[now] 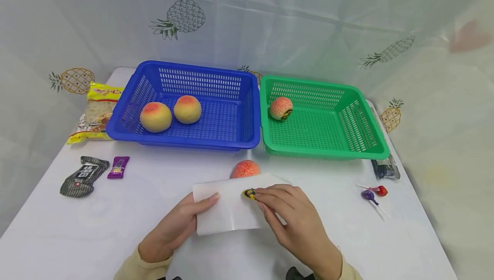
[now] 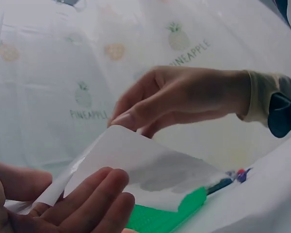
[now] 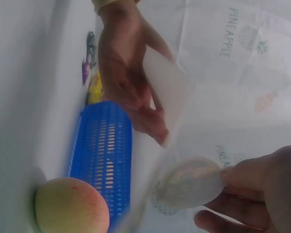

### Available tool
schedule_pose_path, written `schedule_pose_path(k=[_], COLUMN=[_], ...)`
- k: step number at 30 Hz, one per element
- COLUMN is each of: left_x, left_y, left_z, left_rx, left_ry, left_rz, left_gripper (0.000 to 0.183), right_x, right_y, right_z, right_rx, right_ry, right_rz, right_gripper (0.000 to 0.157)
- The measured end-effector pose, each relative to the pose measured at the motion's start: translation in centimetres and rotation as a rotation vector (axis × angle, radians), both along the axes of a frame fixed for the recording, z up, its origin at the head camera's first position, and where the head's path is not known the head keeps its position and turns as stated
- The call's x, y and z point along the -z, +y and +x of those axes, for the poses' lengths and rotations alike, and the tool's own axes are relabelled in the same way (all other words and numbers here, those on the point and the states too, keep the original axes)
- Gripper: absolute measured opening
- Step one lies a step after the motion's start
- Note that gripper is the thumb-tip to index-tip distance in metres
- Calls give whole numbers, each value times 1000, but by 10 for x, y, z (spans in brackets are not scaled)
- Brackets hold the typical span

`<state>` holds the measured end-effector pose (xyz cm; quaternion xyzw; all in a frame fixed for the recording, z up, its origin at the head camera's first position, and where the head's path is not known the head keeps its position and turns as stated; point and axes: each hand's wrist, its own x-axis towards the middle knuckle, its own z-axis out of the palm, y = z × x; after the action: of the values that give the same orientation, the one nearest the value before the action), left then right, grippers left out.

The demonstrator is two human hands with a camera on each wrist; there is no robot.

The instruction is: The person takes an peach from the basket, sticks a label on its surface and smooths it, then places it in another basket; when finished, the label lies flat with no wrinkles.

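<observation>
Near the table's front, my left hand (image 1: 175, 226) grips a white paper sheet (image 1: 216, 220) by its left edge, thumb on top and fingers beneath. My right hand (image 1: 297, 215) pinches a small yellow-and-black oval sticker (image 1: 248, 194) over the sheet. From the right wrist view, the pale back of the sticker (image 3: 191, 187) faces the camera, close to the sheet. Just behind the sheet, a reddish peach (image 1: 245, 169) sits on the table, its front partly hidden. Another reddish peach (image 1: 279, 106), bearing a similar sticker (image 1: 286, 114), lies in the green basket (image 1: 316, 132).
The blue basket (image 1: 220, 119), back left, holds two yellow peaches (image 1: 156, 117). Left of it lie a yellow snack bag (image 1: 96, 112), a dark packet (image 1: 84, 178) and a purple candy (image 1: 118, 167). Two lollipops (image 1: 381, 191) and a black packet (image 1: 386, 168) lie at the right.
</observation>
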<state>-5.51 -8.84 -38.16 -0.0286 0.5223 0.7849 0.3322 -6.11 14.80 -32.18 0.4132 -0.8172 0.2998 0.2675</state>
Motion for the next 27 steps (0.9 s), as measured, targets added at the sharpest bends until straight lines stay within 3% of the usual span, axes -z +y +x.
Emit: schedule_pose_path(k=[3,7,12,15,19,21,22,24,27], left_x=[5,14,31,34,27,21,18,15,14], left_y=[-3,-14,-39,-51,-59,-58,-55,-45,-20], left_z=[0,1,7,8,6,2,0,-6,-22], left_rx=[26,99,201,214,175,111,68,-20,-88], left_ry=[11,38,95,204,409,517,572,709,918], left_rz=[-20,-48,-176,-446,-1027,-1277,-1359,-1426,-1322], left_gripper=[49,45,40,40,47,53,55,58,63], right_x=[0,5,14,20,28,32,34,38,43], right_y=[5,15,26,29,33,33,33,33,31], right_z=[-3,-6,-11,-14,-18,-21,-22,-25,-30], right_rx=[22,111,245,281,297,294,288,271,250], right_ry=[-17,-98,-197,-235,-261,-265,-263,-257,-240], right_rz=[-62,-134,-192,-188,-158,-155,-153,-153,-157], right_gripper=[14,16,22,23,22,22,22,22,22])
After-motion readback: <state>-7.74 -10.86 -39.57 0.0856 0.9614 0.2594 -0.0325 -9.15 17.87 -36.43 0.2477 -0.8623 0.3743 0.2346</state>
